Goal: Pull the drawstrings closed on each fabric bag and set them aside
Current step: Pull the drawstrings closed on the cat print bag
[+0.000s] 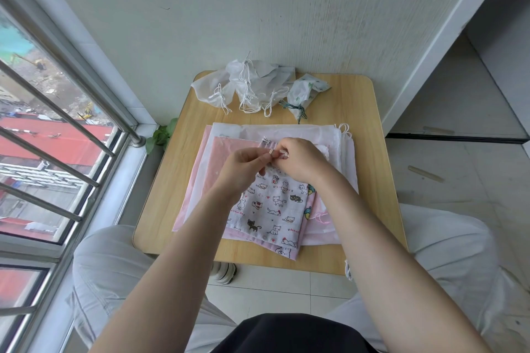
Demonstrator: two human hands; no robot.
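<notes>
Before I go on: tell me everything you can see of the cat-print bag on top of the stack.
The cat-print bag is a flat pouch of whitish woven-looking cloth with small cartoon cats. It lies on top of the stack of pink and white bags on the wooden table, bottom edge toward the person. Its far, gathered mouth is pinched by the left hand and right hand; the cords are mostly hidden.

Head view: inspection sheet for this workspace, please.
Surface: small wooden table, bare wood along its edges.
Job's things: cat-print bag on top of a flat bag stack; cinched bags heaped at the far edge.
Clutter: nothing seen.
Hands: left hand and right hand pinch at the cat-print bag's gathered mouth.
Cables: nothing seen.
Surroundings: barred window left, wall behind, tiled floor.
</notes>
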